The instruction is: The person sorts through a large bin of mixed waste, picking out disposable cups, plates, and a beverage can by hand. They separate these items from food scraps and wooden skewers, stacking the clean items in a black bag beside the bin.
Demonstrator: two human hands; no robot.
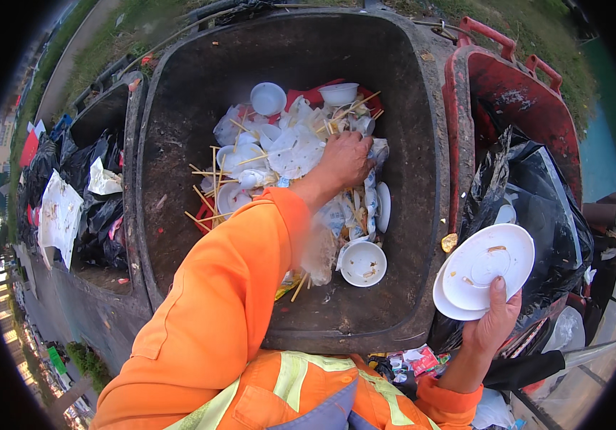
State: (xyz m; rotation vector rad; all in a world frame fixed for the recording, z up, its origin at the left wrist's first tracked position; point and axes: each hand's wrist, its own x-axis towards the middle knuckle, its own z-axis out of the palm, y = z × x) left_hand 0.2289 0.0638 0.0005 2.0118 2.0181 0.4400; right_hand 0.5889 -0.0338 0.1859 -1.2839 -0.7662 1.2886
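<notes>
My left hand [347,159] reaches, back upward, into a large dark wheeled waste bin [292,51]. Its curled fingertips are down among food-soiled litter, beside a whitish cup or bowl [364,126]; whether they grip anything is hidden. Around it lie crumpled white plastic sheets [297,153], disposable chopsticks [206,198] and white bowls [268,99]. One more white bowl [363,264] with food scraps sits nearer me. Outside the bin to the right, my right hand [493,320] holds stacked white plates [488,263], thumb on top; brown scraps stick to the upper one.
A red bin [523,91] on the right holds a black plastic bag [544,188]. Another dark bin [136,177] on the left contains black bags [98,215] and a stained white sheet [60,217]. Colourful wrappers [421,360] lie below the middle bin's near rim.
</notes>
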